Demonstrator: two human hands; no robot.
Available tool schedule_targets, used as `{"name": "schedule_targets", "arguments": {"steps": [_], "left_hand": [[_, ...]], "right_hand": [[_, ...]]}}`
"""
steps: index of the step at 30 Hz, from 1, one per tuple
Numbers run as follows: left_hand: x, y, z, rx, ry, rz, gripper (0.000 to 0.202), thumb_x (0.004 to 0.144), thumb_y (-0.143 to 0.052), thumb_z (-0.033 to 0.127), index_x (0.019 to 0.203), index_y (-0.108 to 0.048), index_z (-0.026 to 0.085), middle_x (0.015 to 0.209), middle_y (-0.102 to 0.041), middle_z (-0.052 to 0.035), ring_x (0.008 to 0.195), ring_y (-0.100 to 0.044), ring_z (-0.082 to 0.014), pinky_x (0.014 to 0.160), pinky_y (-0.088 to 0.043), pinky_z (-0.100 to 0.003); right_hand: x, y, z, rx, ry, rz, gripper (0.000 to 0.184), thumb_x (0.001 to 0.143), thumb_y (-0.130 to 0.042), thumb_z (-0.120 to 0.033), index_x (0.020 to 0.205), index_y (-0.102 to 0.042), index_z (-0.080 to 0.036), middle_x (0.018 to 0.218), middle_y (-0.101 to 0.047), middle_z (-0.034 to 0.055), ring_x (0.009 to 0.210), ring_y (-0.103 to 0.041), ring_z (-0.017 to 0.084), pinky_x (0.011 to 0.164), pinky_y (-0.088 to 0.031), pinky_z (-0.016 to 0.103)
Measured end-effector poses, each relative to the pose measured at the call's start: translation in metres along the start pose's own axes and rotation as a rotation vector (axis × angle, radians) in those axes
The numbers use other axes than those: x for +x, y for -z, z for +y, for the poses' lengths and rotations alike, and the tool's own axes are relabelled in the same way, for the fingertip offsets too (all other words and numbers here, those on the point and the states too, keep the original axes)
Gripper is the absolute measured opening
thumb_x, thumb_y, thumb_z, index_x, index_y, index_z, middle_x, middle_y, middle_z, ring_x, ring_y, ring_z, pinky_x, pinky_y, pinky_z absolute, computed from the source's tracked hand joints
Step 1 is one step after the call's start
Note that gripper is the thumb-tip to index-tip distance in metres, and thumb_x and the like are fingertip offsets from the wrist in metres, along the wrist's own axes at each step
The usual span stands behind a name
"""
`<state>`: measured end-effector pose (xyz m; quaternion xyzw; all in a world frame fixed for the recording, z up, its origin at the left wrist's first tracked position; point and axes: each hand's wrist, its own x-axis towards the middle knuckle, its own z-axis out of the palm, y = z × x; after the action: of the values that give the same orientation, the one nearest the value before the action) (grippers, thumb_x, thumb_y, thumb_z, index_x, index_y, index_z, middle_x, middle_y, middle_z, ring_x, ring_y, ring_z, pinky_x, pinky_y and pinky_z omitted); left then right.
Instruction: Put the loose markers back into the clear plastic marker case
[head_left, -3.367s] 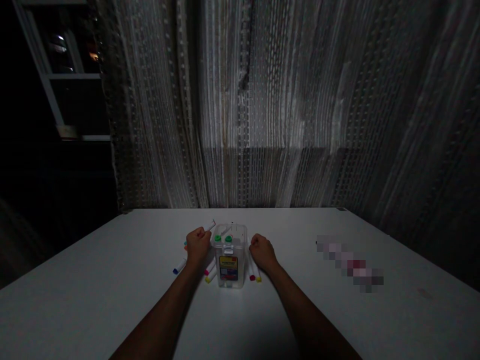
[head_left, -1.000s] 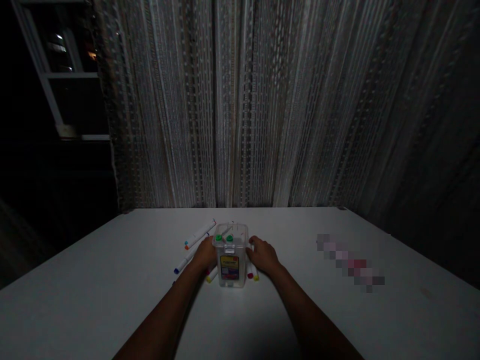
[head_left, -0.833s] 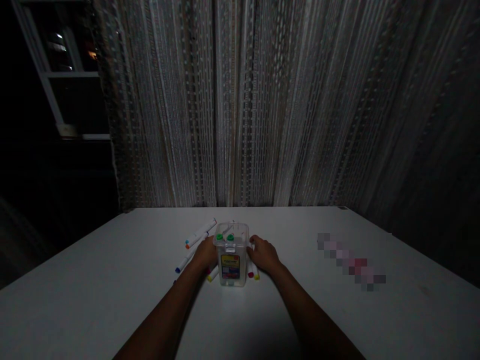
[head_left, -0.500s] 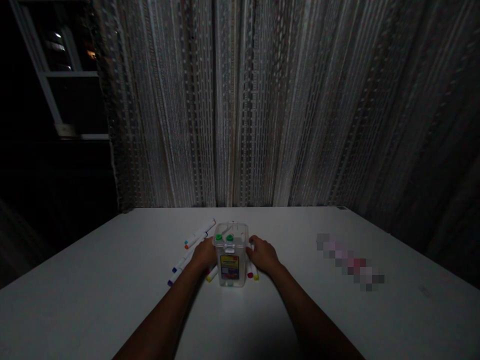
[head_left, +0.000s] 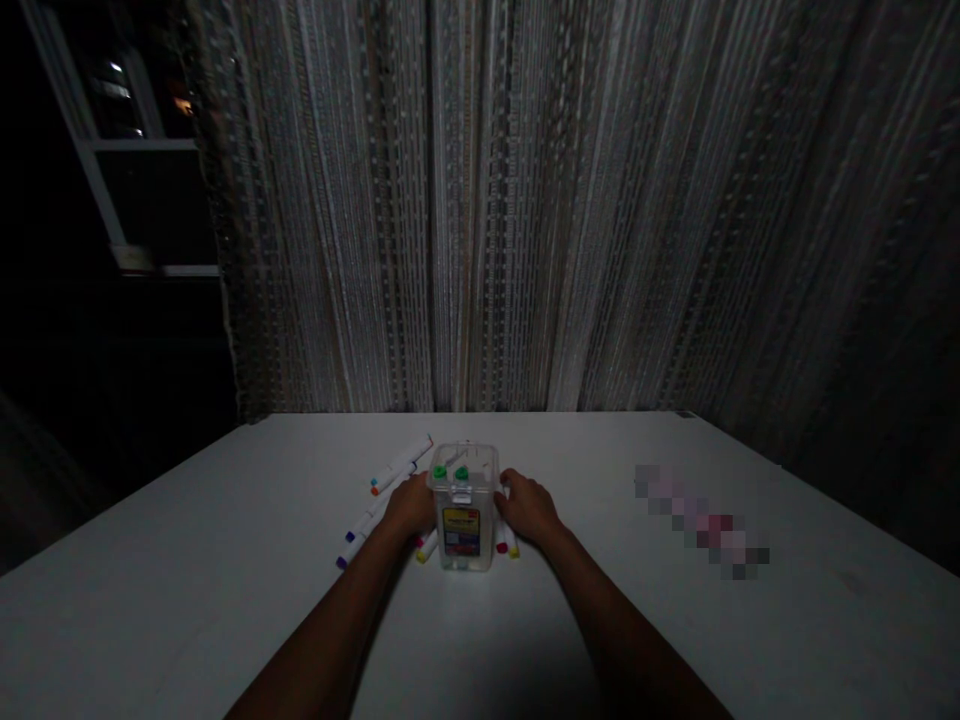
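Note:
A clear plastic box (head_left: 469, 510) with a lid and a yellow and blue label stands upright on the white table (head_left: 465, 640). Two green-ended markers (head_left: 461, 473) show at its top. My left hand (head_left: 411, 505) lies against the box's left side, over several white markers, its fingers hidden behind the box. At the right side my right hand (head_left: 527, 505) has curled fingers close to the box wall. Below it, the ends of a red-tipped marker (head_left: 502, 546) and a yellow-tipped marker (head_left: 513, 548) stick out. What those fingers hold is hidden.
Left of the box lie loose white markers, such as an orange-tipped one (head_left: 391, 477) and a purple-tipped one (head_left: 351, 552). A blurred-out pinkish long object (head_left: 701, 520) lies on the right. A patterned curtain (head_left: 480, 200) hangs behind the table, with a window (head_left: 146, 150) at left.
Both hands and the box stay in nearly the same place. The whole view has shifted very slightly.

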<state>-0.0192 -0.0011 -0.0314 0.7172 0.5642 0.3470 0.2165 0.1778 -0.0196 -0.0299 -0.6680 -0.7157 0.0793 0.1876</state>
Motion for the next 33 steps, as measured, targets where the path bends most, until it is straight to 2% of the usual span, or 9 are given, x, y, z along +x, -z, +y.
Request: {"name": "schedule_targets", "arguments": {"steps": [4,10,16,21,24,33], "left_hand": [[-0.0005,0.0006,0.0016,0.112,-0.025,-0.031,0.011,0.061,-0.06,0.024,0.067,-0.066,0.017,0.083,-0.069,-0.0177,0.087,-0.062,-0.0351,0.076,-0.044,-0.041],[-0.0008,0.0024,0.0045,0.221,-0.019,-0.062,0.012,0.064,-0.059,0.022,0.071,-0.066,0.016,0.086,-0.069,-0.017,0.091,-0.062,-0.0332,0.079,-0.045,-0.039],[-0.0015,0.004,0.0074,0.289,-0.019,-0.096,0.021,0.07,-0.054,0.024,0.082,-0.067,0.014,0.094,-0.068,-0.0192,0.094,-0.061,-0.0346,0.081,-0.045,-0.042],[-0.001,0.0039,0.0085,0.334,-0.006,-0.127,0.019,0.072,-0.053,0.024,0.083,-0.066,0.015,0.099,-0.068,-0.0152,0.102,-0.06,-0.0289,0.087,-0.046,-0.036],[-0.0007,0.0042,0.0091,0.35,0.003,-0.142,0.018,0.074,-0.052,0.025,0.083,-0.065,0.016,0.101,-0.067,-0.0127,0.105,-0.058,-0.0269,0.088,-0.046,-0.034],[0.0009,0.0043,0.0086,0.269,0.009,-0.152,0.019,0.075,-0.052,0.025,0.084,-0.064,0.015,0.102,-0.067,-0.0146,0.108,-0.057,-0.0264,0.088,-0.045,-0.034]], "right_hand": [[0.0005,-0.0003,0.001,0.001,0.006,0.002,0.033,0.082,-0.046,-0.034,0.111,-0.054,-0.02,0.1,-0.065,0.0091,0.094,-0.059,0.021,0.073,-0.037,0.028],[0.0012,-0.0013,0.0017,0.02,0.007,0.013,0.034,0.081,-0.046,-0.034,0.11,-0.054,-0.02,0.1,-0.066,0.0093,0.091,-0.06,0.022,0.071,-0.037,0.029],[0.0004,-0.0005,0.0008,0.016,0.002,0.005,0.033,0.081,-0.045,-0.034,0.11,-0.054,-0.021,0.099,-0.066,0.0086,0.092,-0.06,0.022,0.072,-0.037,0.029],[0.0004,-0.0002,0.0007,0.002,0.005,0.003,0.035,0.081,-0.045,-0.035,0.112,-0.053,-0.02,0.103,-0.065,0.01,0.095,-0.059,0.022,0.073,-0.037,0.029],[0.0002,0.0,0.0005,0.007,0.007,0.008,0.035,0.082,-0.044,-0.034,0.112,-0.054,-0.02,0.102,-0.065,0.0102,0.095,-0.059,0.022,0.073,-0.037,0.029],[-0.0003,0.0017,-0.0005,0.009,0.005,-0.007,0.035,0.081,-0.045,-0.035,0.112,-0.054,-0.02,0.102,-0.065,0.0108,0.095,-0.059,0.023,0.074,-0.037,0.03]]}}
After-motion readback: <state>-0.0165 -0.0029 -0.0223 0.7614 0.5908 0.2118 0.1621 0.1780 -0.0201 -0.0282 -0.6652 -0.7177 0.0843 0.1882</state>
